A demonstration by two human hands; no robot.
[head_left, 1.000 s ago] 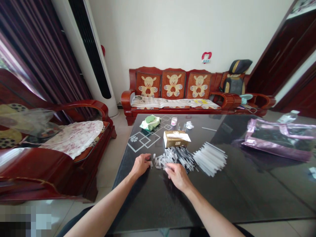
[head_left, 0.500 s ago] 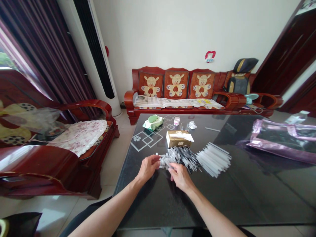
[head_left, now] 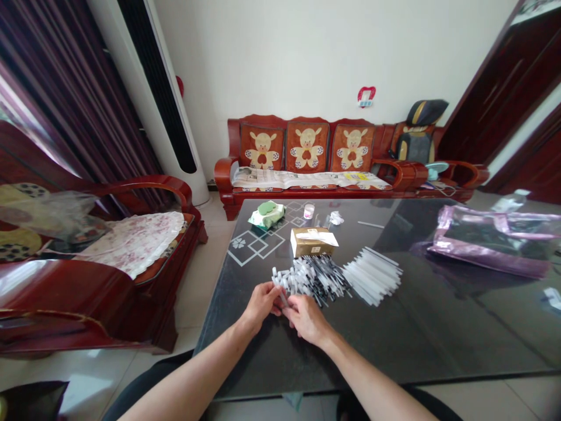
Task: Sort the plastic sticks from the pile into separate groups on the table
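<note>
Both hands meet over the near side of the dark table, in front of a pile of small pieces. My left hand is closed, its fingertips pinching the upper end of a slim translucent tube. At the tube's lower end my right hand is closed on it too, partly hiding it. Just beyond the fingers lie many small white cap-like pieces. Beside them is a heap of thin black-and-white sticks, which look like pen refills. Farther right, long white translucent tubes lie in a fanned row.
A gold tissue box stands behind the heap. Green-and-white wipes, a small white jar and crumpled tissue are farther back. A purple-trimmed clear bag lies right on the dark table.
My right hand has come left and my hands have closed together on the tube, nearer to me and off the small pieces. The whole view has shifted slightly.
</note>
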